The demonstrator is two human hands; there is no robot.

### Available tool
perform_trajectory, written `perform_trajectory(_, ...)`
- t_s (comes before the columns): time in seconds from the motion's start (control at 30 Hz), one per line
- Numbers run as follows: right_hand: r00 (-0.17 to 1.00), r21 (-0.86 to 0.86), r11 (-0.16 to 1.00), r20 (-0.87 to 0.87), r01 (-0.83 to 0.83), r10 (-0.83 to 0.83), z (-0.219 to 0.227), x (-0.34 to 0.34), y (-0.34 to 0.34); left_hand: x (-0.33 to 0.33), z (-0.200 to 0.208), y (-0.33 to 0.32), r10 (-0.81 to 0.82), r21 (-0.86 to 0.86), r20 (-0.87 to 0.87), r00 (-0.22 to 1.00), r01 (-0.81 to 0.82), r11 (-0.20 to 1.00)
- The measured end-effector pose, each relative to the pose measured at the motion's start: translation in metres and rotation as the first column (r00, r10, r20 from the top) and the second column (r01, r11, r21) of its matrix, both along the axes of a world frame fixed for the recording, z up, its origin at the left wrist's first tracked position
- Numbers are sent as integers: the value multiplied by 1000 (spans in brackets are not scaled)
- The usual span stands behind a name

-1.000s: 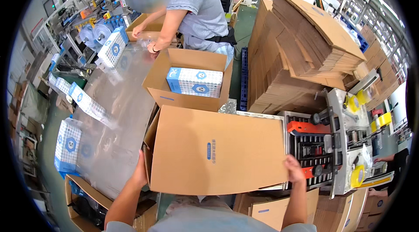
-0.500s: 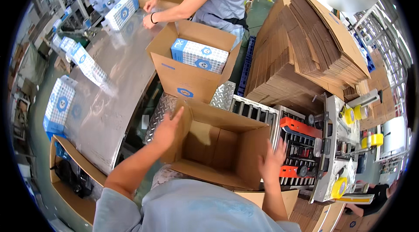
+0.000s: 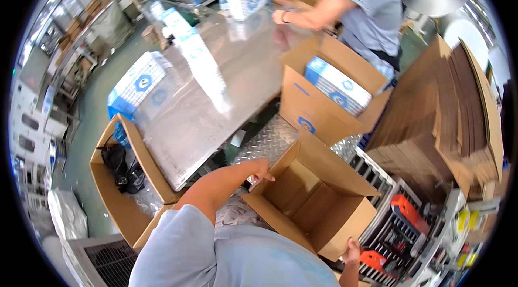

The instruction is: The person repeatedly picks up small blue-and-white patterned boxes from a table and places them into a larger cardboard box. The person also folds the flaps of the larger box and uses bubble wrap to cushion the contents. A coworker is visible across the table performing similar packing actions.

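An open cardboard box (image 3: 338,221) stands in front of me, its flaps raised and its inside bare. At its left edge is my left hand (image 3: 261,170), the fingers bent against the cardboard, partly hidden. My right hand (image 3: 352,252) grips the edge of the box's right end. Just beyond stands a second cardboard box (image 3: 303,100), holding a white and blue patterned package (image 3: 338,86).
A metal table (image 3: 183,149) at the left carries more patterned packages (image 3: 141,83). At its near end sits a carton (image 3: 102,190) with dark items. Flattened cartons (image 3: 410,119) are stacked right, beside a roller conveyor (image 3: 376,184). A co-worker (image 3: 361,9) works at the far side.
The view has swung left, so the scene sits farther right. My right hand, apart from the box with spread fingers before, now holds its right end. My left hand stays at the left edge.
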State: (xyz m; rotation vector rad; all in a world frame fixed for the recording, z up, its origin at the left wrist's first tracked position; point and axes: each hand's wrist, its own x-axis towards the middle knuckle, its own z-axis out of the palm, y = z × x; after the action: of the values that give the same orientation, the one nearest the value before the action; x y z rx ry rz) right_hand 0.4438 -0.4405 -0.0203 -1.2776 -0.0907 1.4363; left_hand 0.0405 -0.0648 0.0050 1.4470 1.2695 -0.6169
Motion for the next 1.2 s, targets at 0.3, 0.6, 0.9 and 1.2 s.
perform_trajectory(0.3,787,-499,741,169,-451,593,-97,-115,136,-201,123,18,94,781,300,949,-301,548)
perform_trajectory(0.6,-623,-782,-558,-296,-278,724,137,-213,326,-457,12,-253,184,-4,239,-953,-191,-982)
perform_trajectory(0.9,-510,-171,-839,848,-516,141,184,-747,326,-437,-131,-294,271,-8,-504,-820,-310,-951)
perform_trajectory(1.2,-896,-952,-175,-158,250,-416,-34,-882,248,-363,-192,-253,78,191,-410,-909,-169,-967)
